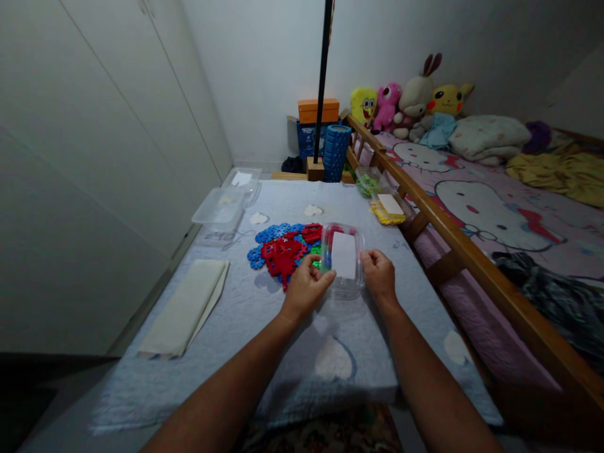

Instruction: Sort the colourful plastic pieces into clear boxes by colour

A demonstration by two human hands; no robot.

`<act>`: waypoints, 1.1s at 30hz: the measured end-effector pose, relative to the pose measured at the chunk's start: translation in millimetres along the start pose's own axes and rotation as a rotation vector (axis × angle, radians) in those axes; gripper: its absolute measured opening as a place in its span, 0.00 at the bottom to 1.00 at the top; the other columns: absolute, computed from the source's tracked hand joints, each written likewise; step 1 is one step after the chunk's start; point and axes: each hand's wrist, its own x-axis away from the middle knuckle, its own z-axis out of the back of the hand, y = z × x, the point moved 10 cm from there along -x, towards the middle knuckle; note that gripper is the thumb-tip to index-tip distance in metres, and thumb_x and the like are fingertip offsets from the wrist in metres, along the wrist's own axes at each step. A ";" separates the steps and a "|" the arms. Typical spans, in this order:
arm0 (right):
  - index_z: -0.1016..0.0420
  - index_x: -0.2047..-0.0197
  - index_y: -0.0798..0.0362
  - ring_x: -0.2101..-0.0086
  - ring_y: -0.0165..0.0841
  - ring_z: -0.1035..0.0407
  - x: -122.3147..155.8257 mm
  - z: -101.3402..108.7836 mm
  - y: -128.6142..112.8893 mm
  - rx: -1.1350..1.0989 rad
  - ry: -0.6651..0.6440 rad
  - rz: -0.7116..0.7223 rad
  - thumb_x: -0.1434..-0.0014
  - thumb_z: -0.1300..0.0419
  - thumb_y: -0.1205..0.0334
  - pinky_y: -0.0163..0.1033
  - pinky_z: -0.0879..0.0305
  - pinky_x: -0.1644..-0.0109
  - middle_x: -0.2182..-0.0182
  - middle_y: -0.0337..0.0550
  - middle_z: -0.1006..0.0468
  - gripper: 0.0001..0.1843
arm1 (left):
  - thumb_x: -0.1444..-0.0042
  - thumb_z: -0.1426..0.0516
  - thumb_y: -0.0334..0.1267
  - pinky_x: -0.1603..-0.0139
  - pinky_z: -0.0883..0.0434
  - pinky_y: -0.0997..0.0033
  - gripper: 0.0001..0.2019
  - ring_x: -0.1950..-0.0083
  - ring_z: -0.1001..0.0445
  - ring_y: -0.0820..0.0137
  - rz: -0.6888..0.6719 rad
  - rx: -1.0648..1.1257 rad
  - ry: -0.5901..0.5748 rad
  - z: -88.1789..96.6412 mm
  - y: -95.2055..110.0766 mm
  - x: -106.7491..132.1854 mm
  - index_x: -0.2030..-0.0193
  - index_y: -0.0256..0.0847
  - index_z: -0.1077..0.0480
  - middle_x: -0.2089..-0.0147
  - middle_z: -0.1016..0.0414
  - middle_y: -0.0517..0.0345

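Observation:
A clear plastic container (343, 287) with a white paper label (343, 255) is held between my two hands, above the cloth-covered table. My left hand (309, 283) grips its left side, thumb on the near corner. On the right edge, my right hand (379, 272) has its fingers closed. Some red shows through the container, near its far end. Just left of it lies a pile of flat plastic snowflake-shaped pieces: red pieces (283, 251) in the middle, blue pieces (278, 233) behind and at the left, and a few green pieces (317, 250) partly hidden by my left hand.
Clear containers (219, 211) stand at the back left, near folded cream paper (189, 308). At the back right are a container of green pieces (368, 182) and a labelled one with yellow pieces (387, 214). A wooden bed rail (453, 245) borders the right side; a black pole (322, 82) rises behind.

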 end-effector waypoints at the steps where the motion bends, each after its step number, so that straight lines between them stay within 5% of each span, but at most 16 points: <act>1: 0.27 0.74 0.51 0.72 0.33 0.34 0.2 0.2 0.6 -0.001 0.005 -0.002 0.43 0.42 0.45 0.37 0.41 0.66 0.76 0.38 0.26 0.19 | 0.50 0.34 0.45 0.70 0.41 0.73 0.22 0.73 0.35 0.72 -0.003 -0.010 0.002 -0.5 -0.7 -0.1 0.50 0.42 0.31 0.74 0.36 0.69; 6: 0.26 0.72 0.51 0.71 0.33 0.33 -0.2 0.4 3.5 -0.010 0.021 0.002 0.42 0.41 0.45 0.37 0.40 0.65 0.75 0.38 0.25 0.18 | 0.53 0.35 0.42 0.70 0.41 0.74 0.22 0.74 0.37 0.74 0.014 0.097 0.005 -3.4 -6.1 -1.1 0.51 0.41 0.32 0.75 0.38 0.70; 14: 0.25 0.58 0.53 0.73 0.33 0.30 1.1 -23.3 16.5 -0.240 -0.156 -0.087 0.44 0.37 0.38 0.36 0.37 0.69 0.74 0.37 0.23 0.26 | 0.58 0.33 0.43 0.74 0.41 0.75 0.23 0.77 0.38 0.76 0.141 0.297 0.060 1.5 -17.3 1.3 0.55 0.40 0.32 0.76 0.37 0.72; 24: 0.29 0.55 0.53 0.78 0.30 0.31 1.6 -26.3 18.6 -0.386 -0.149 -0.157 0.50 0.31 0.42 0.32 0.39 0.75 0.79 0.31 0.25 0.27 | 0.57 0.34 0.42 0.72 0.36 0.75 0.22 0.76 0.34 0.76 0.186 0.376 0.110 1.7 -23.2 6.1 0.55 0.39 0.29 0.77 0.34 0.70; 33: 0.33 0.47 0.52 0.86 0.25 0.42 10.1 -39.5 4.1 -0.505 -0.317 -0.171 0.49 0.31 0.42 0.30 0.46 0.83 0.82 0.24 0.32 0.33 | 0.60 0.32 0.43 0.70 0.29 0.73 0.24 0.74 0.32 0.75 0.216 0.475 0.206 17.7 -19.9 6.9 0.55 0.39 0.29 0.74 0.32 0.68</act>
